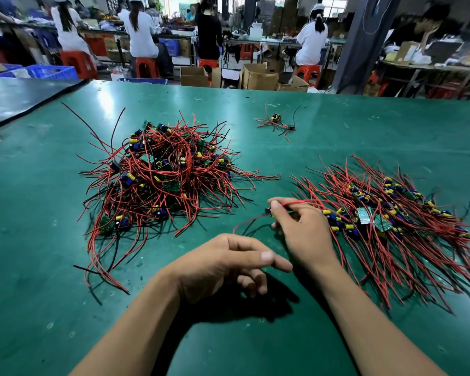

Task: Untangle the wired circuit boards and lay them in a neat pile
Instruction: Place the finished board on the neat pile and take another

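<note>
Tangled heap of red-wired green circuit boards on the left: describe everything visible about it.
The tangled heap of red-wired green circuit boards is a loose mound of small green boards carrying yellow and blue components, each trailing thin red and black insulated wires. The wires loop through one another and stick out all round. It rests on the green table mat, left of centre. Neither the left hand nor the right hand, which pinches a separate red-wired board, touches it.

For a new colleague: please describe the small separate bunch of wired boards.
The green table holds two big heaps, a tangled mound left, a neat pile right. Beyond them lies the small bunch, alone, with only a few wires.
</note>
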A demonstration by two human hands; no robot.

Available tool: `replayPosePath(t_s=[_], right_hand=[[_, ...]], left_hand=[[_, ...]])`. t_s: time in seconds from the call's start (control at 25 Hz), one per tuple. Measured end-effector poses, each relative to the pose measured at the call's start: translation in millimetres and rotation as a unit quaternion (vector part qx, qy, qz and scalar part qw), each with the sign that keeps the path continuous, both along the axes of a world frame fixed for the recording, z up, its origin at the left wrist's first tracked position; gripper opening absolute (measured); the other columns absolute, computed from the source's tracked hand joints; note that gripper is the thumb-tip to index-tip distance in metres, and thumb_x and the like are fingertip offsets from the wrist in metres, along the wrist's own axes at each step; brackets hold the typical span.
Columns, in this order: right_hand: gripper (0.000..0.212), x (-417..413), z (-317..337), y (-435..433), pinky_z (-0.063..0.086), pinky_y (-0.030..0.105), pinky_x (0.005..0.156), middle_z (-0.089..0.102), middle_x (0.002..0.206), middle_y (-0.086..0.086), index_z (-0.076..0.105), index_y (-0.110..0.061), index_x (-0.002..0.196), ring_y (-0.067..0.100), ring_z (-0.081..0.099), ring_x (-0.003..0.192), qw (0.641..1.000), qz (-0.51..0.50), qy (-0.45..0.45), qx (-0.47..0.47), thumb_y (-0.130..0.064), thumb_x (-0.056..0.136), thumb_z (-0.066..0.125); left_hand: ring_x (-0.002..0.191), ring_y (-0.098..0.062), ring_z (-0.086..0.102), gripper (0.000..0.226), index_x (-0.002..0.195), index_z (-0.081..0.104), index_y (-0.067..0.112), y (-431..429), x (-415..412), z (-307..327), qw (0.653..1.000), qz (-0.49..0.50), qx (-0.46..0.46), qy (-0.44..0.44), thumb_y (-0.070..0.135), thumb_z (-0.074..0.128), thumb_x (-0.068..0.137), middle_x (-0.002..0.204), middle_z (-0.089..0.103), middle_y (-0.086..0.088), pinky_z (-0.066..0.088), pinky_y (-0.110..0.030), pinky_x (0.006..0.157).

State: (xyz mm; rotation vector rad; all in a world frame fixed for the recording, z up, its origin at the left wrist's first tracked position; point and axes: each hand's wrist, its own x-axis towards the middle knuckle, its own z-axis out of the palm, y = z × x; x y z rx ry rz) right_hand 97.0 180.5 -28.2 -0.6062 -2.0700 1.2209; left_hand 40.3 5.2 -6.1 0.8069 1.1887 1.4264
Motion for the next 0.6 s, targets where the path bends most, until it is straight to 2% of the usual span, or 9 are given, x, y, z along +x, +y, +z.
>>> replayPosePath(t_s=[0.04,0.08,0.16,0.24,0.32,0.4,0.48,0.52,0.6], right_hand=[[0.015,0,2,2,0.052,0.026,0.063,0.072,0.069,-0.003,0.077,-0.02,0.089,0.011,0.064,0.061,0.998,-0.01,0.024,-0.063,-0.024,0.097,0.065],[0.016,0,6,3,0.049,0.022,0.056,0.069,0.063,-0.004,0.076,-0.021,0.087,0.007,0.06,0.056,0.991,-0.021,0.052,-0.118,-0.024,0.098,0.064],[0.017,0,13,5,0.046,0.016,0.05,0.066,0.06,-0.007,0.074,-0.019,0.088,0.003,0.056,0.05,0.96,-0.033,0.135,-0.244,-0.02,0.1,0.062],[0.016,-1,20,6,0.045,0.014,0.048,0.066,0.063,-0.009,0.072,-0.014,0.09,0.003,0.053,0.047,0.907,-0.021,0.205,-0.367,-0.017,0.1,0.06],[0.016,-1,24,6,0.041,0.015,0.044,0.066,0.069,-0.006,0.07,-0.009,0.092,0.004,0.048,0.045,0.878,0.025,0.204,-0.433,-0.017,0.1,0.058],[0.02,1,24,0,0.033,0.015,0.04,0.062,0.065,-0.005,0.073,-0.011,0.092,0.004,0.042,0.043,0.896,0.083,0.129,-0.417,-0.022,0.099,0.058],[0.023,3,20,-9,0.03,0.016,0.04,0.06,0.061,-0.005,0.077,-0.013,0.091,0.005,0.043,0.043,0.922,0.144,0.05,-0.355,-0.03,0.096,0.061],[0.024,5,18,-15,0.035,0.017,0.041,0.063,0.064,-0.002,0.078,-0.013,0.091,0.007,0.049,0.047,0.925,0.175,0.029,-0.336,-0.033,0.093,0.064],[0.027,5,16,-23,0.049,0.022,0.05,0.071,0.076,0.007,0.079,-0.011,0.092,0.014,0.061,0.06,0.923,0.214,0.005,-0.321,-0.035,0.087,0.069]], left_hand=[[0.066,-0.012,0.065,0.015,0.091,0.077,0.011,-1,-1,0,1.0,-0.007,0.0,0.0,0.016,0.063,0.087,0.117,0.064,-0.032,0.05,-0.02,0.06],[0.07,-0.013,0.067,0.016,0.087,0.078,0.012,-3,-2,0,1.0,-0.019,0.003,-0.007,0.011,0.062,0.086,0.121,0.064,-0.027,0.052,-0.021,0.063],[0.076,-0.015,0.069,0.017,0.086,0.077,0.011,-7,-6,-1,0.997,-0.068,0.01,-0.031,0.005,0.061,0.087,0.121,0.067,-0.017,0.055,-0.023,0.069],[0.077,-0.018,0.07,0.008,0.087,0.076,0.008,-9,-8,-2,0.994,-0.097,0.012,-0.041,0.01,0.068,0.086,0.115,0.069,-0.016,0.056,-0.025,0.071],[0.065,-0.018,0.067,0.018,0.081,0.073,0.007,-6,-9,0,0.997,-0.045,-0.007,-0.059,0.024,0.079,0.078,0.095,0.072,-0.013,0.054,-0.025,0.061],[0.053,-0.018,0.062,0.027,0.078,0.066,0.007,4,-9,0,0.991,0.089,-0.039,-0.088,0.03,0.079,0.075,0.075,0.067,-0.011,0.051,-0.024,0.049],[0.052,-0.02,0.064,0.027,0.083,0.059,0.006,14,-10,-2,0.967,0.226,-0.045,-0.108,0.03,0.07,0.081,0.071,0.066,-0.013,0.054,-0.026,0.048],[0.056,-0.023,0.067,0.027,0.087,0.059,0.005,17,-10,-4,0.958,0.261,-0.036,-0.111,0.03,0.067,0.084,0.073,0.068,-0.016,0.057,-0.028,0.051],[0.064,-0.025,0.07,0.034,0.098,0.061,0.001,20,-8,-6,0.958,0.268,-0.015,-0.099,0.03,0.067,0.082,0.082,0.068,-0.02,0.06,-0.031,0.057]])
